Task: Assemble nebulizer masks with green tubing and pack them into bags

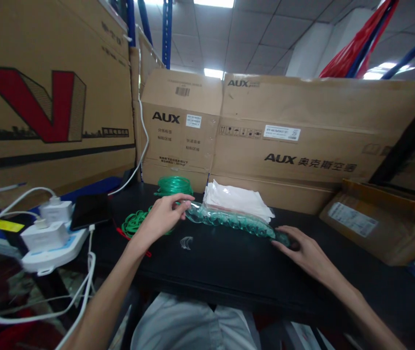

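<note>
A long, clear plastic wrapping with a row of rounded green shapes inside (pixel 229 220) stretches between my hands, just above the black table. What the green shapes are cannot be made out. My left hand (pixel 163 214) pinches its left end between thumb and fingers. At the other end, my right hand (pixel 300 248) has thumb and fingers closed round the darker green tip. A loose bundle of green cord (pixel 134 223) lies by my left wrist. Nearer me are several thin, curved, pale wire-like pieces (pixel 186 242). Behind the wrapping sits a stack of white sheets (pixel 234 197).
A coil of green tubing (pixel 173 185) stands toward the back. Chargers fill a white power strip (pixel 56 250) on the left, beside a dark phone-like device (pixel 90 210); white cables hang there. Cardboard panels (pixel 283 112) wall the back, and a taped box (pixel 364 218) sits right.
</note>
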{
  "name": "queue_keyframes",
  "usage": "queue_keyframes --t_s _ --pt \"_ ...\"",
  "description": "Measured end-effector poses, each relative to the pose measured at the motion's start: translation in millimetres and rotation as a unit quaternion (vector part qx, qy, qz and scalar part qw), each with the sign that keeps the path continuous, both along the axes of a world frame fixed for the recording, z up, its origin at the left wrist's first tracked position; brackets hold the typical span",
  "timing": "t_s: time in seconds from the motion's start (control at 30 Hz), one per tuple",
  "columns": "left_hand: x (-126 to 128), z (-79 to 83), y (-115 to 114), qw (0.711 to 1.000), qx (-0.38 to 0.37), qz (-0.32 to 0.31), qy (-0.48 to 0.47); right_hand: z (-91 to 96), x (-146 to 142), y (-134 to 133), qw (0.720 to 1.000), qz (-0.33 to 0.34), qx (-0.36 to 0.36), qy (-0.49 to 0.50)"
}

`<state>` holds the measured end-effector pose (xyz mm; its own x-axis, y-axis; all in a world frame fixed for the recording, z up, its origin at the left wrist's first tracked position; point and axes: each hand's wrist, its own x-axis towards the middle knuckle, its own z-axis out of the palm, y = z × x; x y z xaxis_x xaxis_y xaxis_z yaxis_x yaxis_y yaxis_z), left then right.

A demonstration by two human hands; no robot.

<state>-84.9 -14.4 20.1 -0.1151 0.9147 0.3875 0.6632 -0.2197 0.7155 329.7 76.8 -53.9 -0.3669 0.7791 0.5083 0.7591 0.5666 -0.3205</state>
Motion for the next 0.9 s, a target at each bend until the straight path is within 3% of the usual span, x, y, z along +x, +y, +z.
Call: queue_keyframes --t_s 0.3,0.67,0.9 --pt "7.2 -2.8 1.4 0.999 -0.013 -0.042 -0.004 21.0 -3.6 19.4 0.998 -0.004 -0.05 0.026" --pt "-2.7 -1.3 0.0 0.998 -0.023 -0.046 0.026 12.5 -14.5 21.7 0.999 0.019 -0.021 0.042" --pt "-9.0 -9.3 5.1 0.998 -0.017 -0.042 0.031 7.0 -15.7 21.3 0.999 0.039 -0.01 0.007"
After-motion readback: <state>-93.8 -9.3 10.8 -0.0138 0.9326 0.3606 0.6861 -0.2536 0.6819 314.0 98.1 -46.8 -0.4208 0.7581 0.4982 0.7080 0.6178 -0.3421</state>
